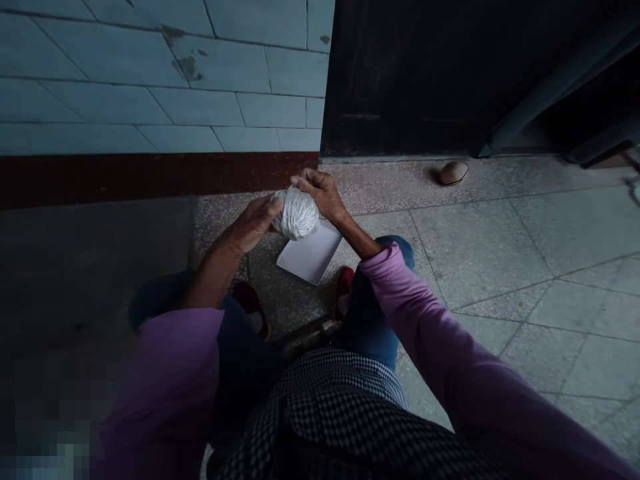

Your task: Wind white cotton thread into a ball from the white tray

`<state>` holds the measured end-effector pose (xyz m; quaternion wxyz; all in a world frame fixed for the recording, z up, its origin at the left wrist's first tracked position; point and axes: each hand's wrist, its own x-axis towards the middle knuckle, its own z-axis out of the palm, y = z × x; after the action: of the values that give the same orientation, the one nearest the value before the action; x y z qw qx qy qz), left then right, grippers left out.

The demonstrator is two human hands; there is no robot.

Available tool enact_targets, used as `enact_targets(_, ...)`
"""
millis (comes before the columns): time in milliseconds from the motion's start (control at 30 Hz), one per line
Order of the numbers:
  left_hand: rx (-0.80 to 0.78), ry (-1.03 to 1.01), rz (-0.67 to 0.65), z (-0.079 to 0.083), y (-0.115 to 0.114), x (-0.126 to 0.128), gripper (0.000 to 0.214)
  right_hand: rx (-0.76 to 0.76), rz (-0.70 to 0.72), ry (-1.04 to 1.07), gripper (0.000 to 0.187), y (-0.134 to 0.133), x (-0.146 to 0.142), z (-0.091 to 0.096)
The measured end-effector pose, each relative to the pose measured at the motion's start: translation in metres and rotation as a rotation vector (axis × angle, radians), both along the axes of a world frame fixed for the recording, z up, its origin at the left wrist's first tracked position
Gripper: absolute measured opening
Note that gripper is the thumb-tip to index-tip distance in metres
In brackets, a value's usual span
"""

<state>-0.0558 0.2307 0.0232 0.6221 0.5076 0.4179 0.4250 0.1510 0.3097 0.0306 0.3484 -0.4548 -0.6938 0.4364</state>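
A ball of white yarn or string [299,215] is up in front of me, wound in many shiny strands. My left hand [253,223] is closed around its left side, the thumb lying on the front. At the ball's upper right, my right hand [323,193] has its fingers drawn together in a pinch. Whether a strand runs between those fingertips is too small to make out. Below the ball, on the floor between my feet, lies a shallow white box or lid [311,257]; the ball and right hand cover part of its far edge.
A tiled wall [215,67] with a dark red base strip [150,175] stands ahead. To its right is a dark door [400,73]. A rounded brownish object [453,173] sits on the stone sill. My knees and red shoes [345,280] flank the box on the speckled floor [480,233].
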Motion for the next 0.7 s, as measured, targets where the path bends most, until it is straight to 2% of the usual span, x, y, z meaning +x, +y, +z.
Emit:
enact_targets(133, -0.072, 0.009, 0.104, -0.008, 0.000, 0.008, 0.097, -0.004, -0.053, 0.044, 0.084, 0.011, -0.007, -0.015)
enact_targets(300, -0.095, -0.021, 0.085, -0.012, 0.004, 0.006, 0.078, 0.034, -0.022, -0.029, 0.082, 0.016, -0.006, -0.016)
enact_targets(433, -0.110, -0.010, 0.095, -0.007, 0.000, 0.006, 0.080, 0.116, -0.004, 0.028, 0.082, 0.014, -0.002, -0.013)
enact_targets(567, -0.083, -0.076, 0.118, 0.003, -0.004, 0.011, 0.077, 0.044, 0.007, 0.055, 0.084, 0.017, -0.003, -0.010)
enact_targets(700, -0.019, -0.216, 0.239, 0.006, 0.001, 0.013, 0.076, 0.018, 0.024, 0.054, 0.082, 0.009, -0.005, -0.010)
